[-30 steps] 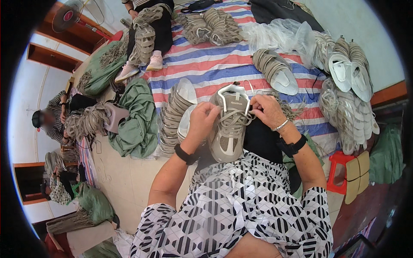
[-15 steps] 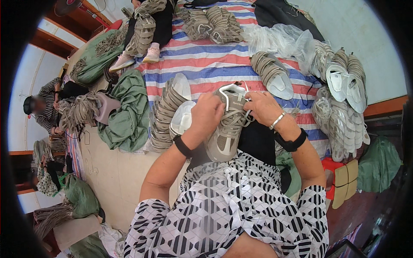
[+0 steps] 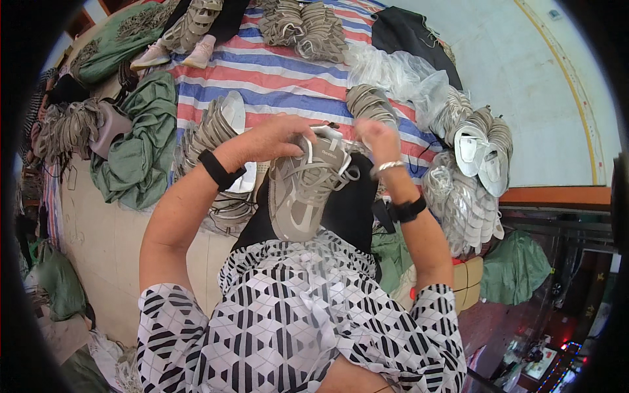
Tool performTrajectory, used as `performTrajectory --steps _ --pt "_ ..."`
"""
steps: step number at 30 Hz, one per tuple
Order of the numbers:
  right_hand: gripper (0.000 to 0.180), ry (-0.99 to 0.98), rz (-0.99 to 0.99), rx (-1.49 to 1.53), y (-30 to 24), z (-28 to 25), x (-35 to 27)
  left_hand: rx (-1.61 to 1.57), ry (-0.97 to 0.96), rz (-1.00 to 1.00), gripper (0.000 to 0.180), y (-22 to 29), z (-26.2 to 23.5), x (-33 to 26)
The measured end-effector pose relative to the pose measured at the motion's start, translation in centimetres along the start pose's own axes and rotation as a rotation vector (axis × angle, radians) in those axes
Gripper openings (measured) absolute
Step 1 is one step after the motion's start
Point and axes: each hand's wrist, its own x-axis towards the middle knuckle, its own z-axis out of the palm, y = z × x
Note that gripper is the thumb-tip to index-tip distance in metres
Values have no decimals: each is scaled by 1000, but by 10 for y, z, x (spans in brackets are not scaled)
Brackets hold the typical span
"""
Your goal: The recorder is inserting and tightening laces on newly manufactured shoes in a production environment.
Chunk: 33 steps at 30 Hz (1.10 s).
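Observation:
A grey-beige shoe upper (image 3: 303, 196) rests over my lap with its toe toward me and its laces criss-crossed down the front. My left hand (image 3: 278, 139) grips the collar at its upper left, thumb and fingers on the edge. To the right of the shoe, my right hand (image 3: 380, 141) is raised and smeared by motion. Whether it pinches a lace end cannot be made out. A loose lace loop (image 3: 350, 175) sticks out at the shoe's right side. Close by on the left stands a stack of nested shoe uppers (image 3: 208, 134).
Another nested stack (image 3: 372, 103) lies beyond my right hand on the striped sheet (image 3: 275, 78). More uppers (image 3: 462, 206) pile up by the right wall, near clear plastic bags (image 3: 400, 72). Green cloth (image 3: 141, 157) lies at left. A person's shoes (image 3: 198, 52) show at the far left.
My right hand has come away from the shoe's lacing to the right. My left hand has shifted onto the collar's upper left. The whole view has swung rightward.

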Motion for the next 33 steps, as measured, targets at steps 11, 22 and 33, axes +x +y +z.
performTrajectory --steps 11,22,33 --pt "22 -422 -721 -402 -51 44 -21 160 289 129 25 -8 19 -12" --pt "26 86 106 250 13 -23 11 79 274 106 19 -11 22 -15" --pt "18 -43 -353 -452 32 2 -81 -132 396 -339 38 8 65 -25"
